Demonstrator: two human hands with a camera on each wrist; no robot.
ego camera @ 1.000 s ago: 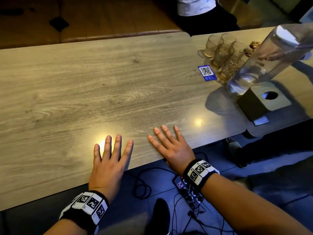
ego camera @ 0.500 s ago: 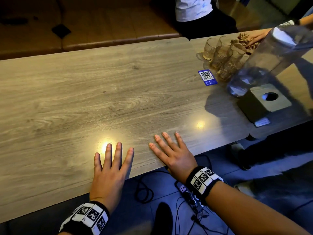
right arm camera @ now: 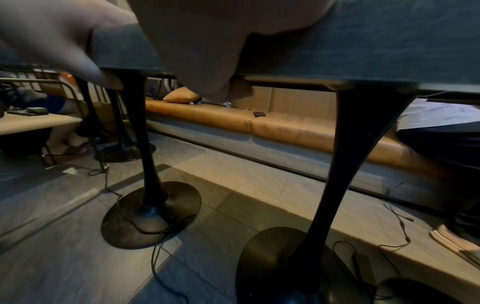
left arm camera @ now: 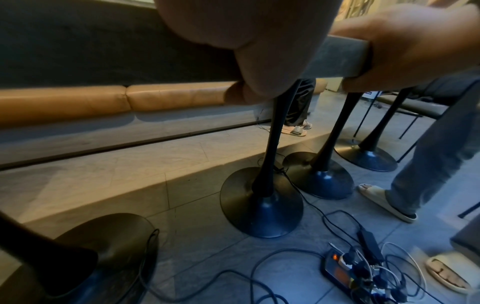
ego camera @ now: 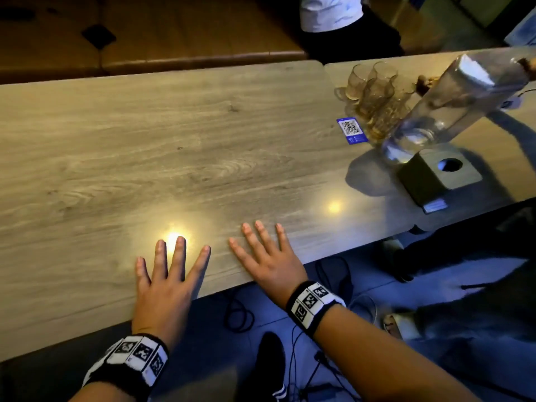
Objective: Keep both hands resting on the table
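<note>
both hands lie palm-down on the near edge of the wooden table (ego camera: 179, 146), fingers straight and spread, holding nothing. left hand (ego camera: 165, 285) sits just left of the right hand (ego camera: 269, 262), the two near but apart; fingertips of the left lie by a bright light spot on the table. in the wrist views each thumb hooks under the table's near edge, palm on top. each wrist wears a black band w/ white coded squares.

rel. to the table: at its far right end, well apart from the hands, stands a cluster of amber glasses (ego camera: 374, 94); just in front of them lies a blue qr card (ego camera: 351, 130). right of the card a clear bottle (ego camera: 452, 105) leans tilted, its base just beside a dark square box (ego camera: 435, 178) w/ a round hole on top. under the table: black pedestal legs (left arm camera: 262, 185), a power strip (left arm camera: 345, 269) w/ tangled cables on the floor. behind the table a tan bench seat (ego camera: 179, 27) & a person seated at its far side.
</note>
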